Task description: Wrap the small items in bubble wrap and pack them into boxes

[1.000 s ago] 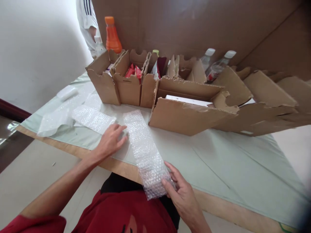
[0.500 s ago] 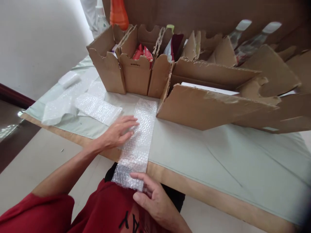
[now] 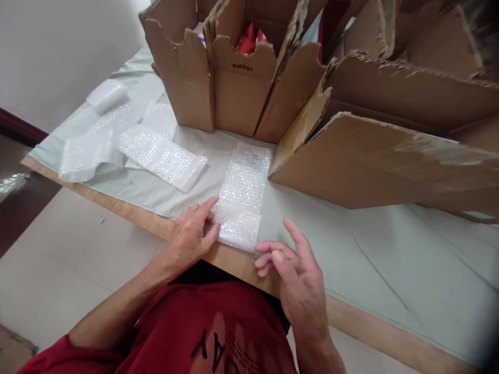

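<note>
A strip of bubble wrap point(image 3: 249, 174) lies flat on the cloth-covered table before me. Its near end is doubled back on itself, and the fold sits close to the table edge. My left hand point(image 3: 193, 228) rests at the strip's left side, index finger and thumb apart, fingertips touching its edge. By the lower right corner of the fold is my right hand point(image 3: 298, 265). Its index finger points up and away, while the other fingers curl loosely with nothing visible in them. Whether those fingertips touch the corner, I cannot tell.
More bubble wrap pieces point(image 3: 159, 156) lie loosely overlapped at the left. Cardboard compartments point(image 3: 241, 88) line the back, one with a red packet point(image 3: 251, 39) inside. A wide cardboard box point(image 3: 374, 166) stands to the right of the strip. The table's near edge point(image 3: 351, 317) runs below my hands.
The near end of the bubble wrap, which hung over the table edge toward my lap, is now folded up onto the strip. My right hand has moved up and right; the view has tilted down.
</note>
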`<state>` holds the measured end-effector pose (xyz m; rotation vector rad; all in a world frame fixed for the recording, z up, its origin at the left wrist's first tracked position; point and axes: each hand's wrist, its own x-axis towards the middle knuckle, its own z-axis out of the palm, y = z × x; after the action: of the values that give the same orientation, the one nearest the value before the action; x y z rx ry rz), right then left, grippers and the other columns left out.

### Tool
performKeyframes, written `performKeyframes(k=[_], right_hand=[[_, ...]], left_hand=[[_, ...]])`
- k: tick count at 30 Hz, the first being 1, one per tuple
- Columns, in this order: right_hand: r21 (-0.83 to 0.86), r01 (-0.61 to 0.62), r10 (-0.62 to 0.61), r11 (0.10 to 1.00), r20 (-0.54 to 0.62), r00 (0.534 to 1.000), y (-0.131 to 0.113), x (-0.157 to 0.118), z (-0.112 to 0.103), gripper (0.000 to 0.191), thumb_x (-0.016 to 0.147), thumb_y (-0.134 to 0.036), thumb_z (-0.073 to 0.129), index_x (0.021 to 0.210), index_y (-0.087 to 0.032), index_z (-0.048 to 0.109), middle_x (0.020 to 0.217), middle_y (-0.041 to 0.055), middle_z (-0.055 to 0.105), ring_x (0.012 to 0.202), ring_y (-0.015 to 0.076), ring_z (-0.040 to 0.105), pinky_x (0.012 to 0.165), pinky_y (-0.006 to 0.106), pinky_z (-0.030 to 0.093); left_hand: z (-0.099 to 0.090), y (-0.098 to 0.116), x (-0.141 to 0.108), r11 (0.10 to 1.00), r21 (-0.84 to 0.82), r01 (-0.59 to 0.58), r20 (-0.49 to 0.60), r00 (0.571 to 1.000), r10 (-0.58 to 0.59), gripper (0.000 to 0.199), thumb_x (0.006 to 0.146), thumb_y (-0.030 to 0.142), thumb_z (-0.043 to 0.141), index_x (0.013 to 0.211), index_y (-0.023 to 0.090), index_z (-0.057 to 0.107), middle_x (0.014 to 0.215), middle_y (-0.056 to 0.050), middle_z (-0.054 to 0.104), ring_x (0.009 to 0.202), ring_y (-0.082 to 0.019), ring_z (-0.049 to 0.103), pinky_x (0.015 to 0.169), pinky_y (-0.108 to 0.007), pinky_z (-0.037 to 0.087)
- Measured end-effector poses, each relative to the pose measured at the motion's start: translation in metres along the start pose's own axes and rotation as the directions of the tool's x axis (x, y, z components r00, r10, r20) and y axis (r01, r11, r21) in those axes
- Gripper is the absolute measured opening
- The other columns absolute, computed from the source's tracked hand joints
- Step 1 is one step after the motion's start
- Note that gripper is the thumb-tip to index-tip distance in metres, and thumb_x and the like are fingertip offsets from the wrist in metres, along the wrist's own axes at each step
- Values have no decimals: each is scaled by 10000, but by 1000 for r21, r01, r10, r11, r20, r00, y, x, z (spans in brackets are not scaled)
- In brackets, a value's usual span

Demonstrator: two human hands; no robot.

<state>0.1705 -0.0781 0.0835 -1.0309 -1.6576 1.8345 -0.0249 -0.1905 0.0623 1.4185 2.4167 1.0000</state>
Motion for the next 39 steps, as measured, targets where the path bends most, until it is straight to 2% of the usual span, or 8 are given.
performKeyframes(k=[4,9,15,20,25,31,34,39], right_hand=[[-569,493,-501,659,157,851,11,-2,-3,351,945,-193,638,1290,-258,639,1187,93,723,1087,266,681,922,457,572],[-730,624,-517,278,434,738,16,15,7,285,959,-119,585,1223,-189,669,1423,171,611,1354,341,537,1000,509,497],[-634,661,-508,402,447,737,8,25,5,293,999,-94,524,1186,-231,703,1222,69,748,1207,245,646,975,425,495],[-574,599,-482,559,362,798,4,26,3,258,1016,-147,533,1204,-230,688,1025,39,771,962,197,690,857,360,531],[-711,593,-643,377,260,720,2,22,2,254,987,-146,597,1226,-216,646,1135,98,722,1062,240,667,907,399,503],[-706,676,-535,209,496,684,1,34,3,241,979,-112,573,1190,-178,669,1254,91,730,1280,317,588,975,454,449],[-657,688,-502,309,502,704,-4,40,0,238,998,-108,545,1180,-190,674,1120,52,775,1194,277,635,967,434,449],[-613,660,-465,434,475,747,-8,35,-5,216,1018,-187,555,1203,-201,666,1108,59,761,1051,232,669,926,395,482]], left_hand=[[-2,-2,1,999,31,-30,18,999,29,523,934,188,540,1453,174,477,830,-13,684,773,-190,607,806,-372,502],[-4,1,-2,994,80,-80,-20,996,82,455,958,168,543,1410,148,502,818,-21,663,764,-203,602,798,-391,514],[-22,2,-13,955,-15,-297,57,953,297,547,918,331,697,1411,196,502,1417,-179,554,1306,-336,530,1079,-509,450],[-17,0,-16,952,-55,-302,56,951,305,322,980,148,564,1300,183,582,910,-51,718,873,-215,636,823,-386,502],[-1,-5,-3,992,17,-128,-5,992,128,307,981,229,589,1276,152,624,824,-29,675,752,-194,611,722,-342,521],[-1,-5,1,981,44,-189,-93,977,192,309,977,263,621,1275,183,609,1148,-110,658,1015,-237,652,879,-380,546],[-12,-3,-9,952,-4,-307,-44,951,307,329,957,246,652,1275,183,598,1225,-130,655,1148,-276,616,988,-441,496],[-14,-1,-16,964,-63,-260,-5,966,260,275,1001,177,562,1275,186,584,894,-32,693,826,-192,633,793,-359,500]])
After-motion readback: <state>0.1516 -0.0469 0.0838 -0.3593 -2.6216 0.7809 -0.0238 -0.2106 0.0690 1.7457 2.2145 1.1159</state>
